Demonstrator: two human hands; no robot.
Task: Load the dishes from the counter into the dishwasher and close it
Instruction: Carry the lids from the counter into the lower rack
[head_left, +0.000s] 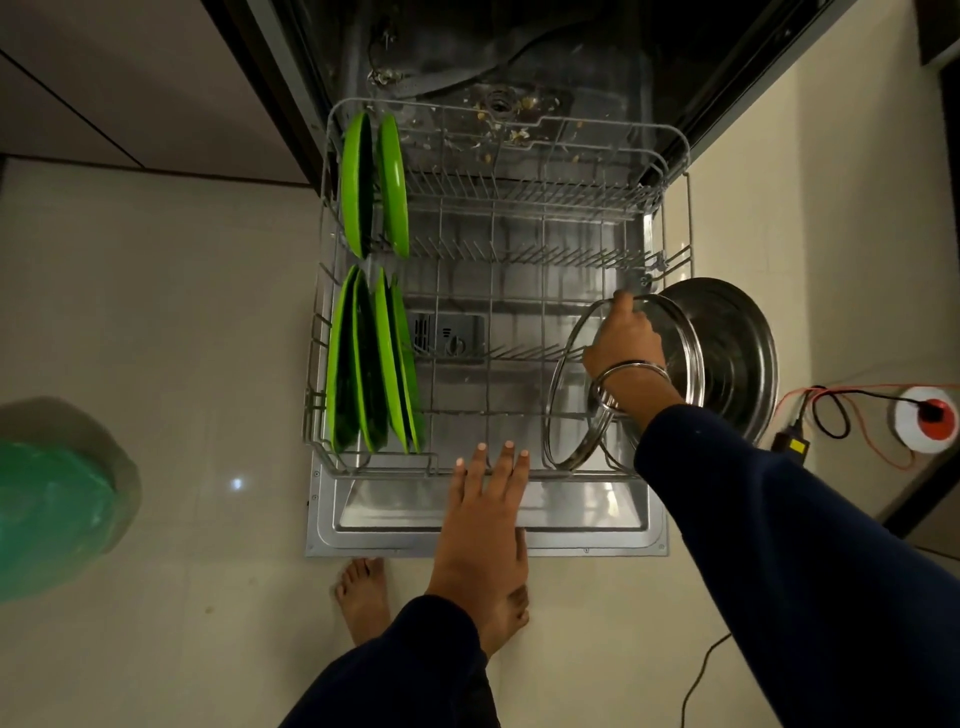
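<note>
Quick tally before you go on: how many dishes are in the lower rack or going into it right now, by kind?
Green plates: 6, namely 2 in the back row and 4 in the front row
Glass lid: 1, standing at the rack's right end, gripped by the right hand
Steel lid: 1, beside the glass lid
Total: 8

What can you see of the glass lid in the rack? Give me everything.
The glass lid is round, clear glass with a metal rim band. It stands on edge, tilted, in the front right corner of the rack, its lower edge down among the wires. The right hand holds its upper rim, fingers curled over the top edge. A steel lid sits right behind it, outside the rack wall. Whether it has a knob is hidden by the hand. The left hand is not touching it.
</note>
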